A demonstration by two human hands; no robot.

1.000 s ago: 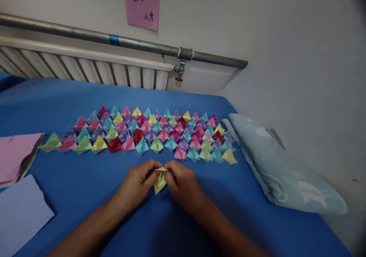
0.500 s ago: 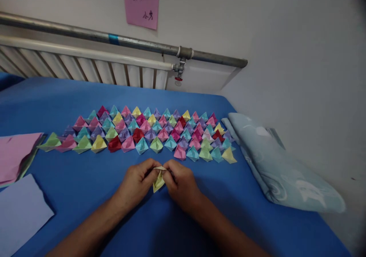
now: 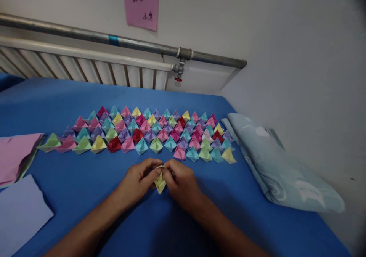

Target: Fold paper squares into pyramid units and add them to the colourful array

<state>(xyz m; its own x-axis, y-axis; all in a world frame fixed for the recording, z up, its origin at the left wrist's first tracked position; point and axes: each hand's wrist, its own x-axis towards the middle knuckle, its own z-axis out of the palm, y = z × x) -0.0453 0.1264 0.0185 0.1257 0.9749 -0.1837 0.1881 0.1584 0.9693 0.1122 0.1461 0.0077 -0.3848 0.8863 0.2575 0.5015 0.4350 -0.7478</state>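
Between my two hands is a small pale-yellow folded paper boat (image 3: 160, 184), its pointed end toward me. My left hand (image 3: 143, 175) pinches its left side with thumb and fingers. On the other side my right hand (image 3: 180, 180) grips the far right edge, the fingertips partly hidden behind the paper. Just beyond the hands, rows of folded paper boats in many colours stand on the blue surface; a light-green boat (image 3: 156, 145) and a pink boat (image 3: 180, 153) are among the nearest.
Pink paper sheets (image 3: 18, 156) and a lavender sheet (image 3: 23, 215) lie at the left. A folded pale-blue cloth (image 3: 283, 169) rests along the right edge by the wall. Behind the blue surface (image 3: 114, 188) run a radiator (image 3: 97, 69) and a metal pipe (image 3: 143, 45) with a red-handled valve (image 3: 178, 79).
The yellow paper boat has turned slightly, its near point shifting a little to the right. Both hands still hold it, with small finger movements.
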